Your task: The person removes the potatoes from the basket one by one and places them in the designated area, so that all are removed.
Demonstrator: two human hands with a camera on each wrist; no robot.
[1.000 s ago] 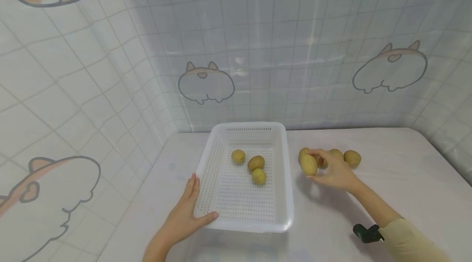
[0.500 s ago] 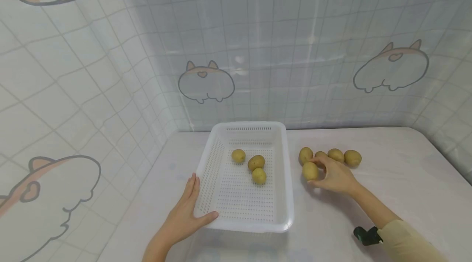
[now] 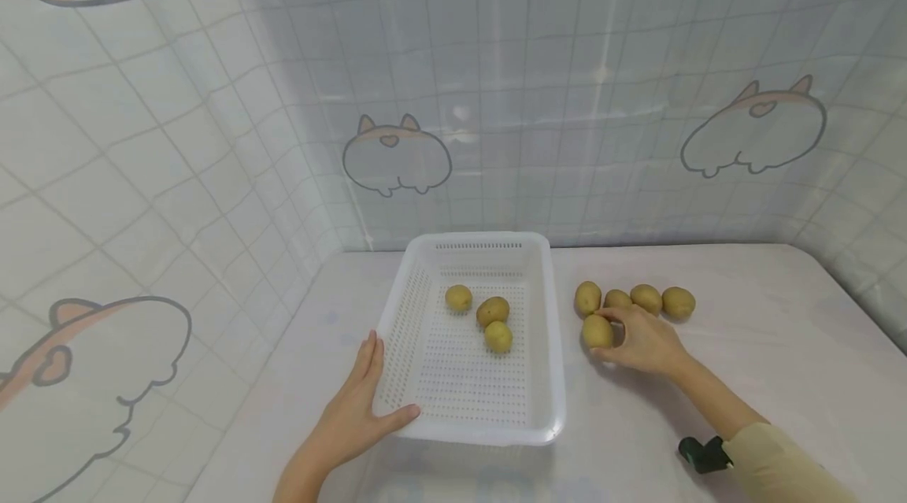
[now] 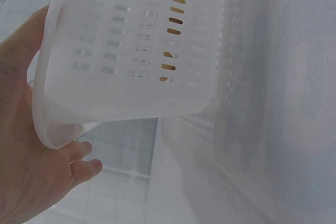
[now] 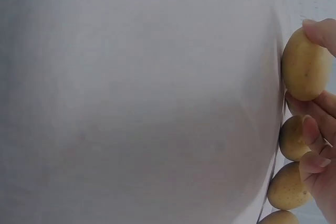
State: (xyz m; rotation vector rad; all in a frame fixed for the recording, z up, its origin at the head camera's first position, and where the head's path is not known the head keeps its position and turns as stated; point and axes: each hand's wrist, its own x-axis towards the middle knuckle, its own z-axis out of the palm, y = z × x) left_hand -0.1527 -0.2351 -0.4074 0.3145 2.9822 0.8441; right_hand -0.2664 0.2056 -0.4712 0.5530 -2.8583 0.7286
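Note:
In the head view a white perforated plastic basket point(image 3: 473, 434) holds a few potatoes point(image 3: 493, 312). At its near left corner rests my left hand point(image 3: 350, 416), its fingers straight along the left side and its thumb across the front rim. The left wrist view has that hand point(image 4: 26, 129) against the basket's rim point(image 4: 44, 98). To the right of the basket, my right hand point(image 3: 645, 339) pinches a potato point(image 3: 597, 332) between thumb and fingers, down at the table. The right wrist view shows this potato point(image 5: 304, 66) held, with other potatoes beside the fingers.
Several potatoes point(image 3: 646, 298) lie in a row on the white-covered table point(image 3: 751, 345) behind my right hand. A dark green object point(image 3: 705, 454) shows beside the right sleeve. Patterned sheeting point(image 3: 567, 133) walls the table at the back and sides.
My right hand has brought the potato it holds a little nearer and lower, apart from the row. The left hand and basket have stayed in place.

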